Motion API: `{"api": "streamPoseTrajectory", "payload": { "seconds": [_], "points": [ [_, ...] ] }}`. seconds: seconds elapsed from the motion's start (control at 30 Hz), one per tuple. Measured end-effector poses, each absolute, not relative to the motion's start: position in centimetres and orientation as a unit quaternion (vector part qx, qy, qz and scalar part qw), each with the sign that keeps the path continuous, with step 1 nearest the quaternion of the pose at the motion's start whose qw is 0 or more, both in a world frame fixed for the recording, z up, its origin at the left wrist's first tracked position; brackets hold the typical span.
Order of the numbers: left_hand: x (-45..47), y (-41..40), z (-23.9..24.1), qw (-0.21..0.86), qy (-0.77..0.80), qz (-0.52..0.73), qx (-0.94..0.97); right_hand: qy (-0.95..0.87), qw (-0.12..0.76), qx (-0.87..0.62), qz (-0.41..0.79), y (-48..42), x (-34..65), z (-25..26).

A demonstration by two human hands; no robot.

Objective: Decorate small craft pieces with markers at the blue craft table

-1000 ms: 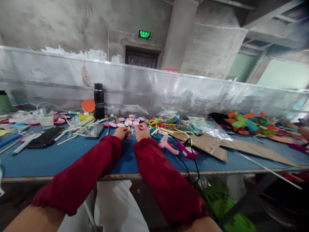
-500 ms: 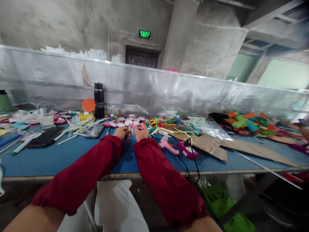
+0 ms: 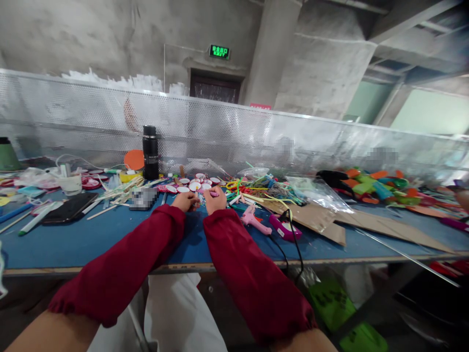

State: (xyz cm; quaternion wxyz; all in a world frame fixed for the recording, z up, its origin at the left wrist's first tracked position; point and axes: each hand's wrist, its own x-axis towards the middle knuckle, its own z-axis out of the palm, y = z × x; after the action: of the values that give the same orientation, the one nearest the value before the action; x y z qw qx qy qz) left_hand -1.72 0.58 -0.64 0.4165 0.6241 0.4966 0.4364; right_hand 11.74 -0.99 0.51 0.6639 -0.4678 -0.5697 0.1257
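Observation:
My left hand (image 3: 186, 201) is closed in a pinch over the blue table, on a small pale piece that I cannot make out clearly. Beside it, my right hand (image 3: 216, 201) grips a pink pen-like tool (image 3: 213, 194), its end pointing towards the left fingertips. The two hands are close together, with a narrow gap between them. Just beyond them lie several round white discs with red rims (image 3: 194, 187). Right of my right sleeve rests a pink glue gun (image 3: 256, 221), next to a purple object (image 3: 285, 228) with a black cable.
A black bottle (image 3: 150, 154) stands behind the hands. To the left lie wooden sticks (image 3: 124, 191), a dark phone (image 3: 69, 209) and a white cup (image 3: 70, 184). Colourful pipe cleaners (image 3: 271, 188), cardboard (image 3: 315, 220) and a felt-like pile (image 3: 384, 188) spread right. A perforated metal screen (image 3: 227, 132) closes the back.
Both hands hold nearly the same place and grip. At the far right edge, another person's blurred hand has shifted slightly.

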Motion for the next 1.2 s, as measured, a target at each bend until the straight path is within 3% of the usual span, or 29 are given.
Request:
{"api": "streamPoseTrajectory", "payload": {
  "seconds": [1.2],
  "points": [
    [-1.81,0.88,-0.88,0.405,0.483,0.415,0.656,-0.574,0.659,-0.467,0.133,-1.22,11.81,0.63]
  ]
}}
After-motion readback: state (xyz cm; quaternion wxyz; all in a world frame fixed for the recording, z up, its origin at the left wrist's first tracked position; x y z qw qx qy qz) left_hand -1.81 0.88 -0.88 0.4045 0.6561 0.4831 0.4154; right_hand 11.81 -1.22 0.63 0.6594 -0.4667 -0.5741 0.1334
